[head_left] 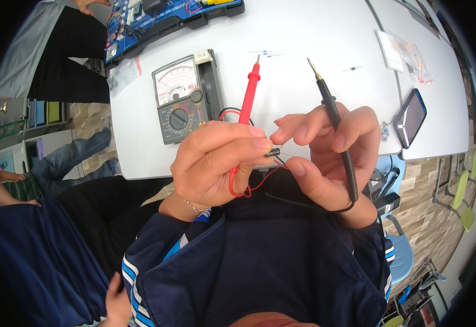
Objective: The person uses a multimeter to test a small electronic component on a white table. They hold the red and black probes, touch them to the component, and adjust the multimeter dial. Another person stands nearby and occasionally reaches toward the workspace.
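The left hand (208, 158) has its thumb and index finger clamped on a small black cylindrical component (273, 152), held up between the two hands; thin leads extend from it toward the right hand (339, 141). A red probe (250, 95) is also lodged in the left hand, tip directed away from the person. The right hand retains a black probe (333, 114) among its fingers, while its thumb and index fingertip stand apart about the leads; contact with these cannot be determined clearly. Beyond the left hand, an analog multimeter (180, 101) lies face up on the white table (303, 27). A dark slab-shaped device (412, 119) rests to the right of the right hand. Farther out, blue-bodied components (266, 53) lie close together near the red probe's tip. At far left, a blue circuit board (161, 23) is noted.
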Demonstrator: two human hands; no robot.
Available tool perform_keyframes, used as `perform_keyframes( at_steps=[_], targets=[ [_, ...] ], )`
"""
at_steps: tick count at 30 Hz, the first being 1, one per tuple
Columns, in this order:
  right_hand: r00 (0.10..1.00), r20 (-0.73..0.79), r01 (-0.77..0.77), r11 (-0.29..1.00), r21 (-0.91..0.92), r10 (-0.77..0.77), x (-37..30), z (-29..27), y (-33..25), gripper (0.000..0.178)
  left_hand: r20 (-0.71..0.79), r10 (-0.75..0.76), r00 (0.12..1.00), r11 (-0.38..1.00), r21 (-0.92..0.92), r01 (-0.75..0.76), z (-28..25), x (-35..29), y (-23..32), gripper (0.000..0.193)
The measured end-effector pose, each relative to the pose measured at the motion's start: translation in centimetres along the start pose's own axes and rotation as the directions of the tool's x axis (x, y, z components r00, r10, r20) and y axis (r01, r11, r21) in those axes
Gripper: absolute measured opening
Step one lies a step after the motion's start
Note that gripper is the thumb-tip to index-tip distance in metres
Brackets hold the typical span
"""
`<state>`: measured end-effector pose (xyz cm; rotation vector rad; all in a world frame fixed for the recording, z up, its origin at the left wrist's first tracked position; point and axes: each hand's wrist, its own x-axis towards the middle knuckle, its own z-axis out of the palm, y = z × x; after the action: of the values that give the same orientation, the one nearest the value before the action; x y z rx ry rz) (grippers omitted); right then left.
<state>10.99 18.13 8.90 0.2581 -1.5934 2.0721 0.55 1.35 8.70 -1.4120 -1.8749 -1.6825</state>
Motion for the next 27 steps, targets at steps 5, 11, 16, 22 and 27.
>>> perform_keyframes(
  at_steps=[5, 11, 16, 22, 27],
  targets=[
    [1.0, 0.013, -0.003, 0.999, -0.036, 0.004, 0.0, -0.1, -0.3, 0.049, -0.001, -0.004, 1.0, 1.0, -0.012, 0.004, 0.1, 0.0, 0.0, 0.022],
    [0.99, -0.037, 0.138, 0.99, -0.034, -0.14, 0.1, -0.3, 0.6, 0.045, -0.001, 0.012, 1.0, 1.0, -0.006, -0.012, 0.2, -0.1, -0.1, 0.023],
    [0.976, -0.132, 0.158, 0.982, -0.108, -0.172, -0.4, 0.0, 1.4, 0.046, 0.043, 0.011, 0.999, 1.0, 0.02, -0.012, 0.1, -0.3, -0.3, 0.032],
    [0.987, -0.115, 0.091, 0.978, -0.189, -0.114, -2.1, -1.1, 0.9, 0.048, 0.192, 0.184, 0.964, 0.978, 0.065, -0.199, 0.4, -0.7, -1.0, 0.045],
    [0.985, -0.153, 0.042, 0.976, -0.212, -0.076, -3.3, -2.0, 1.1, 0.044, 0.035, 0.238, 0.971, 0.97, -0.055, -0.236, 2.5, -1.1, -1.3, 0.051]
  ],
)
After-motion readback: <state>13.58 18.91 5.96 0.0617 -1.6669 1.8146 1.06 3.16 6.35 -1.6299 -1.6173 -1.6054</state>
